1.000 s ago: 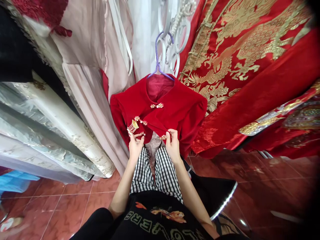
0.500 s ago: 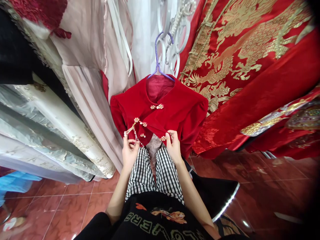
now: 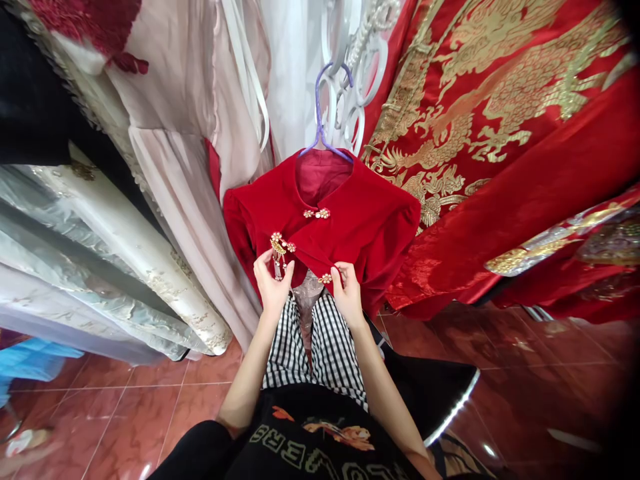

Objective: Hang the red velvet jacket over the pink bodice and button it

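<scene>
A red velvet jacket (image 3: 330, 190) hangs on a purple hanger (image 3: 319, 113). Its collar carries a closed flower clasp (image 3: 317, 214). Lower on the chest a gold ornament with bead tassels (image 3: 278, 248) hangs from flower clasps. My left hand (image 3: 273, 283) is at the jacket's left front edge beside the tassels, fingers curled; what they grip is partly hidden. My right hand (image 3: 347, 293) pinches the jacket's lower front edge, right beside another flower clasp (image 3: 325, 279).
Pale dresses (image 3: 170, 153) hang at the left, and red garments with gold dragon embroidery (image 3: 475, 100) at the right. Behind the hanger stands a white ring-patterned rack (image 3: 357, 87). Below is a red tiled floor (image 3: 145, 407). A black item with a bright edge (image 3: 430, 380) is at lower right.
My left hand has moved up and right, closer to the jacket. The beaded ornament, earlier pulled out to the left, now hangs down. My right hand keeps its pinch.
</scene>
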The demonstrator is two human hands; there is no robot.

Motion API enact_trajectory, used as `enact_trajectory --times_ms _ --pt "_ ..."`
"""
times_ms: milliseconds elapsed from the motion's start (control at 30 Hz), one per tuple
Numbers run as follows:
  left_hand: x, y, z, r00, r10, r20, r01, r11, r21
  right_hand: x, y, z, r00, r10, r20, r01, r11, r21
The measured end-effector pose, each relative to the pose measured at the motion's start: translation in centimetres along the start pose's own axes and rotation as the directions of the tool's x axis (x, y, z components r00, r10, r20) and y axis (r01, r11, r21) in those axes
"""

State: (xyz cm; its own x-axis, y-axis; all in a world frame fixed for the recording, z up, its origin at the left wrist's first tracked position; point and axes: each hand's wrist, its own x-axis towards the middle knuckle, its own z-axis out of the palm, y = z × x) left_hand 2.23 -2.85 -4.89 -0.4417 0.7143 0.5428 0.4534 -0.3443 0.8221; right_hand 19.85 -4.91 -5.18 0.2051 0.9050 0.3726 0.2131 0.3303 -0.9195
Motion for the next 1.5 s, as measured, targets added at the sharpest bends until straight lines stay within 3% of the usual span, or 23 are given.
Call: enact_trajectory --times_ms 67,200,367,533,667,733,867,933,1000,1067,1133,1200,1367,1500 --pt "1.1 -0.1 1.2 0.997 0.076 0.003 -0.076 0.997 0.030 -0.1 -0.2 -0.1 1.000 -0.003 0.005 0.003 1.000 0.005" --pt "2.8 -0.8 1.7 0.998 0.038 0.048 -0.038 0.999 -0.003 0.0 -0.7 -0.2 1.000 0.002 0.030 -0.002 1.000 -0.001" --pt "3.9 -1.3 0.1 0.997 -0.019 0.078 0.022 0.999 -0.042 0.3 -1.0 0.1 0.999 -0.014 0.034 0.015 1.000 -0.009" --pt "5.8 -2.2 -1.9 0.985 -0.114 0.131 0.143 0.962 -0.234 0.2 -1.1 -0.1 0.999 -0.022 0.042 0.022 1.000 0.001" --pt "6.5 -2.9 -1.8 0.953 -0.206 0.224 0.268 0.917 -0.294 0.1 -0.9 -0.3 0.999 -0.016 0.042 0.016 1.000 -0.003" --pt "6.1 -2.8 -1.2 0.964 -0.219 0.152 0.253 0.933 -0.257 0.1 -0.8 -0.3 1.000 -0.015 0.018 0.016 1.000 -0.018" --pt "3.1 -1.4 0.1 0.983 -0.066 -0.172 0.049 0.994 -0.099 0.1 -1.0 -0.4 1.000 -0.021 0.003 0.022 0.999 -0.049" --pt "0.8 -0.7 0.7 0.994 0.012 -0.107 -0.020 0.997 -0.070 0.1 -1.2 -0.5 1.000 -0.024 0.016 0.025 0.998 -0.061" --pt "-1.4 -0.2 1.3 0.993 0.049 0.107 -0.038 0.994 -0.107 0.1 -1.3 -0.6 1.000 -0.018 0.020 0.019 0.998 -0.067" --pt "-3.1 0.0 1.9 0.949 0.033 0.314 0.021 0.986 -0.168 0.2 -1.3 -0.5 1.000 -0.011 0.014 0.012 0.998 -0.061" --pt "-4.0 0.0 2.3 0.906 -0.030 0.421 0.122 0.973 -0.194 0.1 -1.4 -0.4 1.000 -0.010 0.011 0.011 0.999 -0.052" --pt "-4.3 -0.2 2.3 0.898 -0.099 0.428 0.190 0.966 -0.175 0.1 -1.4 -0.4 1.000 -0.012 0.007 0.012 0.998 -0.055" --pt "-4.1 -1.6 0.7 0.950 -0.213 0.229 0.236 0.969 -0.075 0.1 -1.5 -0.6 1.000 -0.005 -0.018 0.003 0.996 -0.088" --pt "-4.1 -3.1 -0.1 0.941 -0.280 0.188 0.300 0.950 -0.087 -0.1 -1.7 -0.7 1.000 -0.015 -0.010 0.014 0.994 -0.108"
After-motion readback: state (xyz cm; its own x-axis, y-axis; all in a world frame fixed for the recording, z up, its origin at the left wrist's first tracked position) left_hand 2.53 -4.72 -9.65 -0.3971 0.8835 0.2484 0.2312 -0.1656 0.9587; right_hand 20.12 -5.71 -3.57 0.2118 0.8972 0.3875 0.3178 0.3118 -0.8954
